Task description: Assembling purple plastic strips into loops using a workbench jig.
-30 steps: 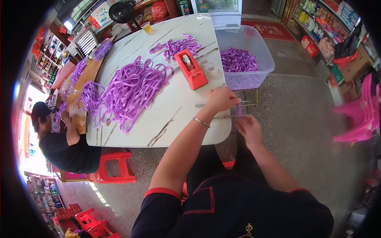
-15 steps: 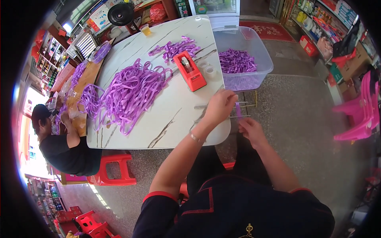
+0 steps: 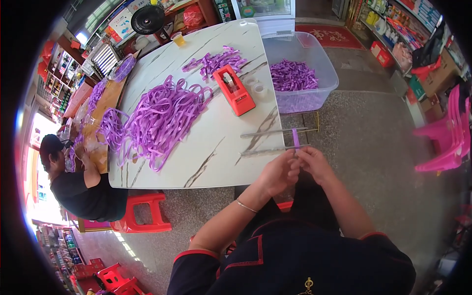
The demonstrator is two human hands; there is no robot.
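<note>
Two thin metal rods stick out over the table's right edge: a far rod [image 3: 270, 132] and a near rod [image 3: 263, 151]. A narrow purple ribbon [image 3: 295, 137] spans them near their free ends. My left hand [image 3: 281, 173] and my right hand [image 3: 315, 164] meet just below the near rod. Fingers of both hands are closed and pinched together at the ribbon's near end; the part between the fingertips is mostly hidden.
On the marble-patterned table [image 3: 211, 157] lie a large heap of purple ribbons [image 3: 164, 115], a smaller pile [image 3: 216, 61], a red tape dispenser [image 3: 235, 91] and tape rolls [image 3: 259, 88]. A clear bin [image 3: 324, 81] holds purple pieces. A co-worker [image 3: 78, 182] sits at left.
My left hand has come down from above the rods toward me and now meets my right hand at the ribbon's near end. My right hand has barely moved.
</note>
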